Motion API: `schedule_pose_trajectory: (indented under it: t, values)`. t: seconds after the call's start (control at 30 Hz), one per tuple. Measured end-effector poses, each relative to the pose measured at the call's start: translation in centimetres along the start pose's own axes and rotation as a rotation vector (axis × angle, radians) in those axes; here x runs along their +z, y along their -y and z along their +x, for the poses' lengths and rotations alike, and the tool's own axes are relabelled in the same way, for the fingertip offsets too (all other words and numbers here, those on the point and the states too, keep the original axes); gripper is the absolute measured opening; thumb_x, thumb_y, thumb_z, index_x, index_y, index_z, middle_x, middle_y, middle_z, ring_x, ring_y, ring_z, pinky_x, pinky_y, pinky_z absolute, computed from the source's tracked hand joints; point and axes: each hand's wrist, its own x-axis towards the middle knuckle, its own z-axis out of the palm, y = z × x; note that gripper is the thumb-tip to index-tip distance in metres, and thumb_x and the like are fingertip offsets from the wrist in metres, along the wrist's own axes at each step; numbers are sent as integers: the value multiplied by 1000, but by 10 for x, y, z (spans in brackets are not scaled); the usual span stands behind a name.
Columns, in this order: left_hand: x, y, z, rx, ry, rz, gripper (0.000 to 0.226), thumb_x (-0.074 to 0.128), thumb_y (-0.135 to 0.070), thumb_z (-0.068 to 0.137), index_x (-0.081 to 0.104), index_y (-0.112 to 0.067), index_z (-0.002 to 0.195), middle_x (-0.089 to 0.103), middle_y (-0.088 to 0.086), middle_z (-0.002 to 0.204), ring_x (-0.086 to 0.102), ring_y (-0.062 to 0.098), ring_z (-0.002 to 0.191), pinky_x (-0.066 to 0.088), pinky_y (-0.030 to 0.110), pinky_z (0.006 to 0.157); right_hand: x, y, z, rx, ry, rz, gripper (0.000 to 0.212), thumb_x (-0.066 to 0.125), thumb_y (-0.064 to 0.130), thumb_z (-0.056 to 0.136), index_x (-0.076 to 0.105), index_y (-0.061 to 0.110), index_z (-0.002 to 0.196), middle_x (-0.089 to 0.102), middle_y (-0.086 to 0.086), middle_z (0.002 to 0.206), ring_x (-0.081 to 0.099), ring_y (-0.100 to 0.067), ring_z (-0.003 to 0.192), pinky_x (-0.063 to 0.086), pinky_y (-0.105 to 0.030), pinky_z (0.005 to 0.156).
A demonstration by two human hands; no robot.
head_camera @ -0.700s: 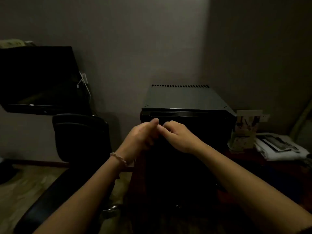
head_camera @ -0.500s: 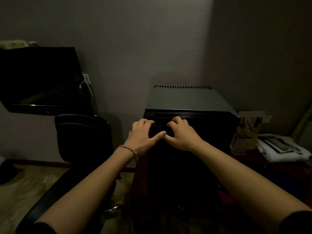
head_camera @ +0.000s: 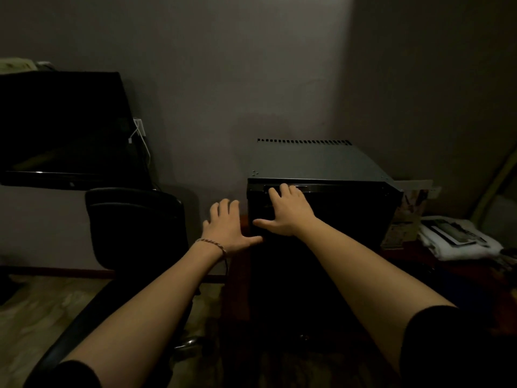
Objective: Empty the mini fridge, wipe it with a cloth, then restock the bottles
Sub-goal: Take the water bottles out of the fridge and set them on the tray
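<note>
step: opening the mini fridge [head_camera: 321, 208], very first stage of emptying; door looks closed, no bottles or cloth visible yet
task thing location: mini fridge stands against the wall, right of centre, on a dark reddish counter [head_camera: 414, 256]; interior hidden, so contents cannot be told
right hand [head_camera: 288, 211]: fingers spread flat on the upper door front, fingertips up at the recessed handle strip [head_camera: 319, 188] along the top edge; grip apart, nothing clamped
left hand [head_camera: 228, 228]: fingers straight and spread, just beside the fridge's left edge, thumb pointing toward the door side; grip apart, holds nothing; whether it touches the fridge cannot be told
next move (judgement): fingers need to hook into the handle recess or the left door edge and pull outward; hinge side unclear, so which edge swings is a guess
fridge material: boxy, dark metal top, matte, row of vent slots at the rear; door front black and smooth, slightly glossy
handle: thin long horizontal slot, pale metallic sheen
surroundings: black office chair [head_camera: 134, 225] left, padded; dark flat screen [head_camera: 64, 130] above it; stacked papers [head_camera: 453, 233] right of fridge
lighting: dim, detail on the door front is poor
</note>
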Motion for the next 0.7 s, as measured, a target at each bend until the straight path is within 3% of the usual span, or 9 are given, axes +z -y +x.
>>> schedule_pose_trajectory:
  t: [0.23, 0.4, 0.57, 0.7]
  values:
    - [1, 23, -24, -33, 61, -29, 131, 62, -89, 55, 9, -19, 152, 10, 7, 158, 14, 32, 145, 28, 55, 113, -1, 10, -30, 70, -74, 42, 82, 47, 84, 77, 41, 27, 136, 38, -9, 133, 36, -31, 123, 32, -44, 104]
    - [5, 18, -43, 30, 104, 19, 126, 73, -76, 58, 8, -21, 152, 11, 7, 157, 17, 33, 144, 30, 57, 112, -5, 2, -105, 29, -194, 151, 72, 45, 89, 71, 48, 29, 110, 38, 3, 109, 36, -21, 107, 32, -40, 100]
    - [11, -15, -80, 66, 174, 63, 146, 70, -89, 38, 4, -24, 152, 9, 5, 156, 18, 35, 142, 31, 57, 110, -33, -21, -178, -56, -275, 181, 64, 38, 89, 77, 44, 25, 78, 41, 9, 84, 38, -15, 82, 34, -30, 76]
    - [25, -55, -115, 40, 213, -3, 151, 71, -89, 33, 4, -25, 151, 10, 6, 155, 20, 36, 140, 31, 58, 110, -61, -38, -227, 26, -145, 142, 67, 40, 90, 76, 47, 23, 66, 46, 9, 76, 44, -13, 75, 33, -29, 61]
